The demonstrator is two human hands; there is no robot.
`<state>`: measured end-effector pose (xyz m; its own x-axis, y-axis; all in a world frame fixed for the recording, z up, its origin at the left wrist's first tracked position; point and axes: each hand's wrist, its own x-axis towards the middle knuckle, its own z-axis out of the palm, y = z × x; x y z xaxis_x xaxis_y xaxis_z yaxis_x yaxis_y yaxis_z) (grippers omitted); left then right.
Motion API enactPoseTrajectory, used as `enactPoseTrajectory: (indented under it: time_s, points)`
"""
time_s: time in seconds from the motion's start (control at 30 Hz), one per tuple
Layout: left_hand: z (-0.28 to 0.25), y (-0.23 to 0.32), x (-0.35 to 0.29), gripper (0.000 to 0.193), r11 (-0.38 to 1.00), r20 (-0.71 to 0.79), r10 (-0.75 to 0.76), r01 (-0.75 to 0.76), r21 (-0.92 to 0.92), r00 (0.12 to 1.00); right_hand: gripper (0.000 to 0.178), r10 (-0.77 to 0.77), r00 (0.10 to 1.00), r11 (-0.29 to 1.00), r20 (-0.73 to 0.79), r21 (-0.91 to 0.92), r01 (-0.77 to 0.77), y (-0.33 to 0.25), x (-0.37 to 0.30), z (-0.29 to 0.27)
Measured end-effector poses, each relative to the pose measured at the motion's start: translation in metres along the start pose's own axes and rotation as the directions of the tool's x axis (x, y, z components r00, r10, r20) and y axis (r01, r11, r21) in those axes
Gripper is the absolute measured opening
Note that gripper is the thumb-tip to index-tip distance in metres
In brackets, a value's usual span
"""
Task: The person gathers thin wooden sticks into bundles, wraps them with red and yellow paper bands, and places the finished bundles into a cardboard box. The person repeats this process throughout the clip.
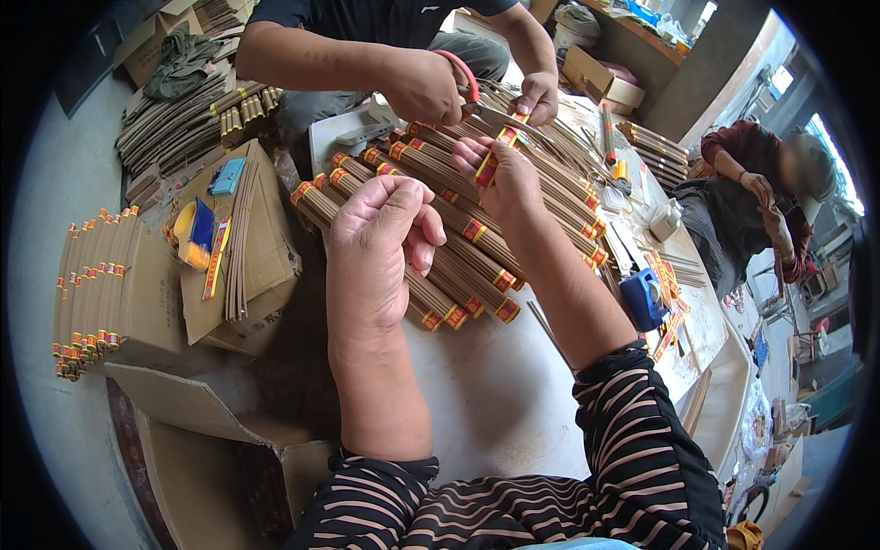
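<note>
My right hand (507, 183) holds one end of a red and yellow paper label strip (502, 151), which stretches away from me. Across the table a co-worker's hand (539, 97) grips the strip's far end. That person's other hand (423, 89) has red-handled scissors (466, 75), their blades at the strip. My left hand (383, 225) is raised over the bundles with its fingers curled and the thumb against the index finger; whatever may be in it is hidden. Beneath both hands lie rows of brown incense stick bundles (449, 275) banded with red and yellow labels.
On the right are a blue tape dispenser (644, 301) and loose labels (672, 325). At left, cardboard (206, 316) bears another tape dispenser (194, 234) and loose sticks; more bundles (92, 284) stand beyond. An open carton (188, 449) sits at lower left. Another person (756, 202) works at right.
</note>
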<state>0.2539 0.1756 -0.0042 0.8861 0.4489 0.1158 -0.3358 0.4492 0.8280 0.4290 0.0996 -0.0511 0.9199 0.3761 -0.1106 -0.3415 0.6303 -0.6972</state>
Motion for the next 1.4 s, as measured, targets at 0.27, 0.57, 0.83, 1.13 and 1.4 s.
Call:
enactPoseTrajectory:
  time_s: [0.27, 0.57, 0.83, 1.13, 1.4]
  points:
    - [0.0002, 0.0008, 0.0001, 0.016, 1.000, 0.001, -0.003, 0.003, -0.007, 1.000, 0.015, 0.015, 1.000, 1.000, -0.015, 0.004, -0.015, 0.0039, 0.0011, -0.0025]
    - [0.0003, 0.0011, -0.0005, 0.016, 1.000, -0.001, 0.001, -0.001, 0.002, 1.000, 0.014, 0.035, 0.999, 0.998, -0.009, 0.052, -0.034, 0.0057, 0.0047, -0.0069]
    - [0.0013, 0.0034, -0.0019, 0.017, 1.000, -0.004, -0.006, 0.006, 0.021, 1.000, 0.014, 0.027, 0.999, 0.999, -0.020, 0.036, -0.026, 0.0071, 0.0065, -0.0061]
    - [0.0025, 0.0017, -0.0022, 0.018, 1.000, 0.005, -0.002, 0.002, 0.016, 1.000, 0.015, 0.022, 1.000, 1.000, -0.017, 0.022, -0.021, 0.0068, 0.0066, -0.0063]
    - [0.0030, 0.0005, -0.0017, 0.017, 1.000, 0.003, -0.008, 0.008, 0.030, 1.000, 0.020, 0.034, 0.999, 0.999, -0.020, 0.010, -0.034, 0.0052, 0.0065, -0.0062]
